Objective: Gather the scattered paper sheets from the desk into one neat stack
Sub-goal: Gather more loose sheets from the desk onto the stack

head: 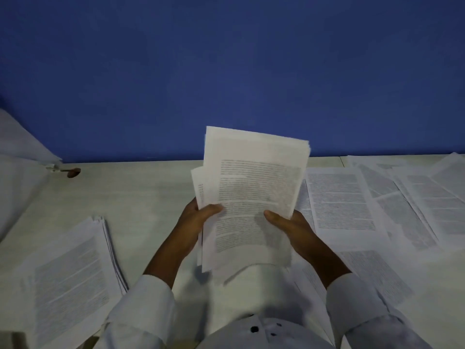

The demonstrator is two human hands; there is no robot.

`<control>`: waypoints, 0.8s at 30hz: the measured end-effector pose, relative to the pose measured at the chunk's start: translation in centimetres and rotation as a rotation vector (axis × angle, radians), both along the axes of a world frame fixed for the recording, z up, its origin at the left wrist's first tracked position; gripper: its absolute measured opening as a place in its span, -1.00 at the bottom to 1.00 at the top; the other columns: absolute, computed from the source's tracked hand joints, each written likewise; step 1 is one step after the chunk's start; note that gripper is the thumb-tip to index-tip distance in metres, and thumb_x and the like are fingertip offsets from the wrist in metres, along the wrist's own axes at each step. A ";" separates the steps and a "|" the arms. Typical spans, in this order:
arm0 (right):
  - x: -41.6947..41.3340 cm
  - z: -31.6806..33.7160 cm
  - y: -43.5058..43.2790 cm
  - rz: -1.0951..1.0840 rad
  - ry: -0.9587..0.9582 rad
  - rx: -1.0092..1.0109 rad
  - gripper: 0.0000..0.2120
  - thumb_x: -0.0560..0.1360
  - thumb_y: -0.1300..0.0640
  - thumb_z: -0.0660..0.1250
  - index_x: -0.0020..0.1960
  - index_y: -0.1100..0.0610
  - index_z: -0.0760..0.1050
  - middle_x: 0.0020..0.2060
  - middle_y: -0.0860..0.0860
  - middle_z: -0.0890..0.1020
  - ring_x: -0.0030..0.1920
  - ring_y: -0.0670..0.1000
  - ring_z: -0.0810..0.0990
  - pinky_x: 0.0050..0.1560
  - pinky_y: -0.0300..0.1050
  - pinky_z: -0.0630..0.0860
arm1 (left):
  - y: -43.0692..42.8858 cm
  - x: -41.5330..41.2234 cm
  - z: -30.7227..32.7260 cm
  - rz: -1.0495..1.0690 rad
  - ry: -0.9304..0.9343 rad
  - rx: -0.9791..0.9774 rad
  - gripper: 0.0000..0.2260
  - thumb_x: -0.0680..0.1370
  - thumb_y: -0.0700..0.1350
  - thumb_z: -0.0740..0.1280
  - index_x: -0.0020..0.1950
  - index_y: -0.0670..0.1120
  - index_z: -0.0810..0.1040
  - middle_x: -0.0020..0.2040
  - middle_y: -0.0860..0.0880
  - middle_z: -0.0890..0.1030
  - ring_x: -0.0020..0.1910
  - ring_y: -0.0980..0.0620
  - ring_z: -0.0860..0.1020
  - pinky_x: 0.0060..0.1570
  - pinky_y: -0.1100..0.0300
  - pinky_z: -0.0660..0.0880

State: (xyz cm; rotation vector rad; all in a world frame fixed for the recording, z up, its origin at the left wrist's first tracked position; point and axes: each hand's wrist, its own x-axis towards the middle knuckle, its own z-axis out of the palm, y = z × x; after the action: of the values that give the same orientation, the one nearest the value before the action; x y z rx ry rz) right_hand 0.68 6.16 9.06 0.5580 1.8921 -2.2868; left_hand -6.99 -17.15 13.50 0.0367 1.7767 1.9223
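A bundle of printed sheets (254,187) stands tilted upright above the desk's middle, its edges uneven, with one sheet sticking out at the left. My left hand (198,217) grips its lower left side, thumb on the front page. My right hand (289,222) grips the lower right side, thumb also on the front. A stack of printed sheets (68,270) lies flat at the near left of the desk. Several loose sheets (392,205) lie overlapping across the right side, some partly under my right arm.
The pale desk (141,195) ends at a blue wall (226,71) behind it. A small brown object (73,172) lies at the far left by a white fabric or paper heap (20,157). My white sleeves fill the bottom edge.
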 end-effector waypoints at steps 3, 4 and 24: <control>-1.0 0.5 -1.1 -0.008 0.036 0.110 -0.54 0.38 0.02 0.53 0.25 0.02 0.56 0.10 -0.05 0.68 0.12 -0.02 0.65 0.16 0.00 0.59 | 0.7 0.0 -0.2 0.114 0.068 -0.253 -0.69 0.47 -0.06 0.49 0.20 0.04 0.58 0.04 0.05 0.68 0.03 0.04 0.65 -0.02 0.21 0.57; -1.4 0.7 -1.5 -0.014 0.049 0.135 -0.57 0.40 0.05 0.53 0.24 0.02 0.57 0.10 -0.06 0.69 0.11 -0.03 0.65 0.16 0.00 0.59 | 1.0 0.2 -0.4 0.177 0.078 -0.265 -0.71 0.48 -0.08 0.48 0.18 0.00 0.59 0.02 0.04 0.67 0.02 0.04 0.64 -0.07 0.25 0.55; -2.8 -0.4 -2.4 -0.321 -0.106 -0.673 -0.42 0.54 -0.29 0.13 0.48 -0.06 0.25 0.33 0.05 0.49 0.30 0.13 0.48 0.38 0.20 0.33 | 2.2 0.0 3.5 0.414 0.159 0.301 -0.64 0.42 -0.17 0.50 0.18 0.04 0.60 0.15 0.04 0.67 0.17 0.00 0.62 0.23 0.00 0.50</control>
State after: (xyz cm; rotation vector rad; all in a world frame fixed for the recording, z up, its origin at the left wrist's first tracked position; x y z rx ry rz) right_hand -2.14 3.78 8.64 0.8891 0.9277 -2.7984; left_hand -6.97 -14.95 17.00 -0.0812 1.6732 2.5361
